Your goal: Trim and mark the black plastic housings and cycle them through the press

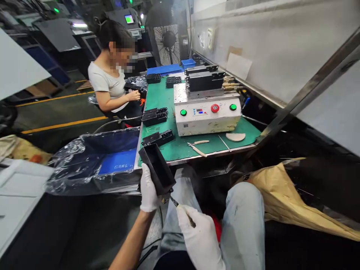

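My left hand (149,189), in a white glove, grips a black rectangular box (158,168) by its side, with the hollow side facing up. My gloved right hand (198,232) is closed around a thin tool (174,201) whose dark tip points at the lower end of the box, close to its corner. Whether the tip touches the box is hard to tell. Beyond the held box, more black parts (158,138) lie on the green tabletop (180,148).
A white machine (208,116) with lit buttons stands on the table. Pliers (198,147), a thin rod (224,143) and a pale half-round piece (235,137) lie before it. Plastic-lined bin (81,150) at left; brown paper (284,195) at right. A person (108,82) sits beyond.
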{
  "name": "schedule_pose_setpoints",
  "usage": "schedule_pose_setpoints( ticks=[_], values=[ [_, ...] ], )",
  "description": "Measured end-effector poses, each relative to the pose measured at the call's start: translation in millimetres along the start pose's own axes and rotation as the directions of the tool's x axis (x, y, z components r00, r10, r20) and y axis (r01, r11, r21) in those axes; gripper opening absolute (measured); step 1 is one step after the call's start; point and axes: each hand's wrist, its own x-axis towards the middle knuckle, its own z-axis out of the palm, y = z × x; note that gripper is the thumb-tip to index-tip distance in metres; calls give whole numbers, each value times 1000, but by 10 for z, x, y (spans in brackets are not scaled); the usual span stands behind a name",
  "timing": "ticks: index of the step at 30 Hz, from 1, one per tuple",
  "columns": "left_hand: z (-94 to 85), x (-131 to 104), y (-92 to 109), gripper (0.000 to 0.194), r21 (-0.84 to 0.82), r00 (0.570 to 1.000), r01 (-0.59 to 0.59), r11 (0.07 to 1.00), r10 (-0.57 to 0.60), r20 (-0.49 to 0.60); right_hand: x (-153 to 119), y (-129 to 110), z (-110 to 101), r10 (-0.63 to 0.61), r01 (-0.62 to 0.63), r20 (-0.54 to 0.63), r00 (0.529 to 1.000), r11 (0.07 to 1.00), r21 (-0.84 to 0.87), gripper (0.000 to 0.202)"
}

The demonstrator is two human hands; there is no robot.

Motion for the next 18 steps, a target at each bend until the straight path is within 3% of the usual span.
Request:
schedule_pose_setpoints(
  ticks=[4,8,14,18],
  values=[
    [38,-209,-51,56,-165,990,1,986,-24,-140,-103,141,116,-13,10,40,999,998,65,29],
    [124,-277,-4,59,-154,987,24,988,-48,-152,-111,237,141,-22,22,-2,1000,996,82,29],
    [288,-326,-39,51,-168,985,-66,984,37,-170,-61,223,30,110,-130,111,988,972,193,28],
    [324,-348,-113,51,-177,983,-82,981,50,-175,-74,206,-55,154,-179,121,981,953,244,28]
  ],
)
